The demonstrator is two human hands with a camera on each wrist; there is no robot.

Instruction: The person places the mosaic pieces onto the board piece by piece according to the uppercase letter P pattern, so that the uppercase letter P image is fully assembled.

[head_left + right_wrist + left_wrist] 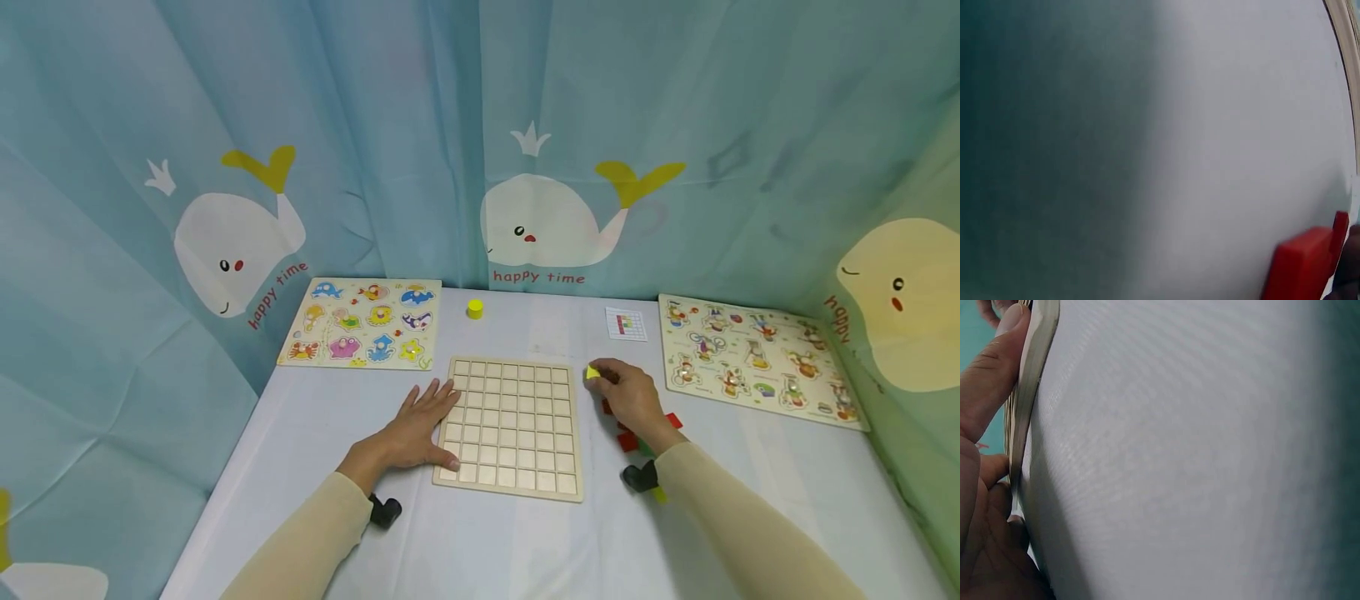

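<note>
A square wooden grid board [517,427] lies on the table in the head view, its shallow cells bare. My left hand [408,433] rests spread along the board's left edge, with the thumb [1013,337] on the rim in the left wrist view. Just right of the board, my right hand [628,400] pinches a small yellow block [592,372] between thumb and fingertips. Under and beside that hand lie several red blocks [627,442], partly hidden by the hand and wrist. One red block [1300,265] shows up close in the right wrist view.
A sea-animal peg puzzle [360,325] lies at the back left, another picture puzzle [757,358] at the right. Behind the board stand a yellow cylinder [475,309] and a small printed grid card [626,324]. A whale-print curtain [420,167] borders the table.
</note>
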